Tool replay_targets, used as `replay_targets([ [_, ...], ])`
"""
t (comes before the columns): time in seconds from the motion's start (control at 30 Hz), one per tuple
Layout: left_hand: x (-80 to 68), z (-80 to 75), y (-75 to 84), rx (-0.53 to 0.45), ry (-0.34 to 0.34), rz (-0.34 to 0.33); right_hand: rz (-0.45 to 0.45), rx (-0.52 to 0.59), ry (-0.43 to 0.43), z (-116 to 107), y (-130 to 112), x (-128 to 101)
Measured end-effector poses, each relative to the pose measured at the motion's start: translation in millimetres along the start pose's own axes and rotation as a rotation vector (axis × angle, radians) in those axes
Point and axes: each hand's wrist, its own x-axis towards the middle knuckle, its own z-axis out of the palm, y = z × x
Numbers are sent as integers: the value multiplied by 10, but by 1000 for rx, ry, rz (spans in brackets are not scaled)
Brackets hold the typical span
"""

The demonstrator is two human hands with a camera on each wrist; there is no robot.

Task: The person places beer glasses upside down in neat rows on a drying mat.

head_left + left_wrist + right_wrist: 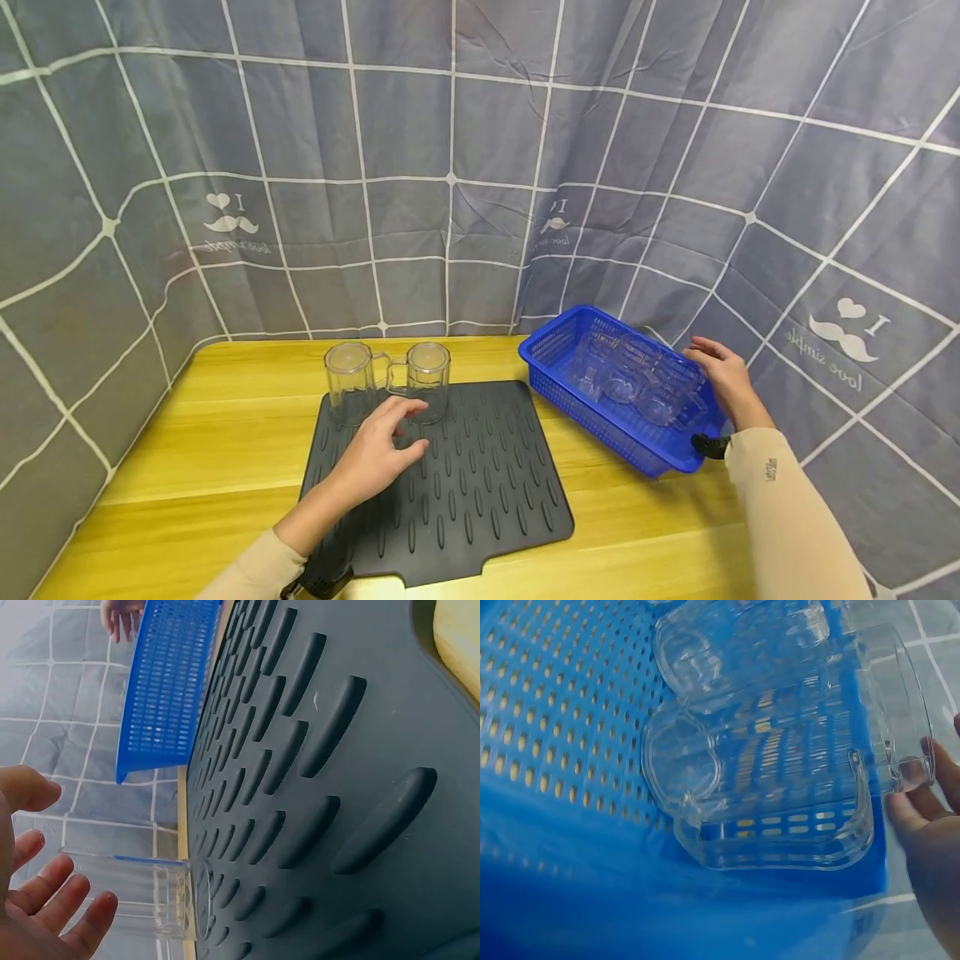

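Two clear glass mugs stand side by side at the back of a dark ribbed mat (480,475): the left mug (348,379) and the right mug (429,377). My left hand (405,427) hovers open over the mat just in front of the right mug, holding nothing. In the left wrist view the left hand (45,892) has spread fingers close to that mug (142,896). A blue perforated basket (592,417) holds several clear mugs (637,379). My right hand (712,362) reaches over its far right rim. Its fingertips (922,817) touch the rim of one lying mug (780,772).
The mat and basket sit on a yellow wooden table (225,433). A grey checked cloth (450,167) hangs close behind and at both sides. The front half of the mat (337,787) is bare.
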Motion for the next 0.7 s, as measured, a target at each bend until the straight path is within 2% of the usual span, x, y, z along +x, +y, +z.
replay_targets([
  [0.23,-12,-33,-11,24,-7,-2,100,-29,-185,-12,35,4],
  [0.43,-5,-62,9,24,-23,-5,98,-202,-307,-5,22,15],
  [0.57,-6,-72,23,27,-30,-6,98,-282,-347,-3,18,6],
  [0.7,-22,-75,23,29,-27,-12,93,-317,-354,9,-9,-5],
])
